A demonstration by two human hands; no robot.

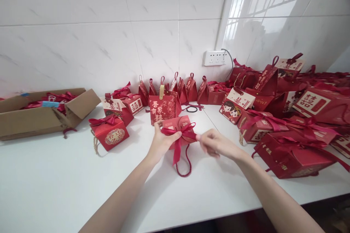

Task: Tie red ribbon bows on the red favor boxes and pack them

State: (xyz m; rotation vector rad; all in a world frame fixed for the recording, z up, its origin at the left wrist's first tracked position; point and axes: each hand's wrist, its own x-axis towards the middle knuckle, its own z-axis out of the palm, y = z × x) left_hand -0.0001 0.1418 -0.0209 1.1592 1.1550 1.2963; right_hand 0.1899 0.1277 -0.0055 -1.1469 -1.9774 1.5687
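Observation:
A red gift box (pixel 180 121) sits on the white table in front of me, with a dark red ribbon bow (pixel 182 130) across its top. My left hand (pixel 162 140) grips the box's left side, its thumb pressed on the bow near the knot. Between the fingertips of my right hand (pixel 214 143) is a ribbon end (pixel 190 136), drawn out to the right of the knot. Another ribbon tail (pixel 177 151) hangs down the box's front. A dark red cord handle (pixel 183 174) loops onto the table below it.
An open cardboard box (pixel 32 122) with ribbons stands at left. Near it is a red box with a bow (pixel 112 134). Small peaked boxes (pixel 191 89) line the wall, behind a standing red box (pixel 158 107). Many boxes (pixel 295 153) are piled at right. A power strip (pixel 215 58) is on the wall.

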